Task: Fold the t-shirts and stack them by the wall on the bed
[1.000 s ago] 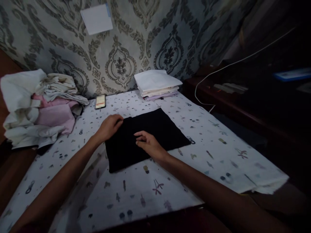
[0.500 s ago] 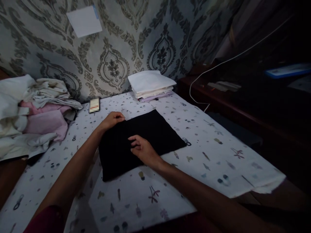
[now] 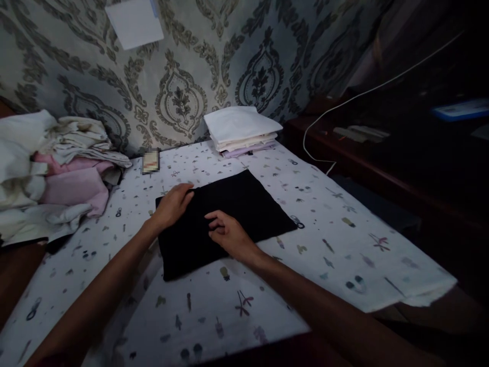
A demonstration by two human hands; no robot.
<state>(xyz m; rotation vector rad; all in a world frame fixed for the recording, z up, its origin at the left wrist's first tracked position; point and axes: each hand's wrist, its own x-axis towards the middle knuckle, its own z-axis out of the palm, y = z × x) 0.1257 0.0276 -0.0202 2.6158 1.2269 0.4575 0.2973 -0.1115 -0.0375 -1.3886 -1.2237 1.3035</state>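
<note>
Head view: black cloth (image 3: 248, 204), flat, long axis slanting away rightward; left hand (image 3: 171, 206) at far edge, right hand (image 3: 229, 237) nearer centre; both unclenched, contact uncertain.

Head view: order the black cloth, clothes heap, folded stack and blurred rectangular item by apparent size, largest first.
1. Clothes heap and black cloth: too close to rank, as the frame cuts off the heap.
2. Folded stack
3. Blurred rectangular item
</note>
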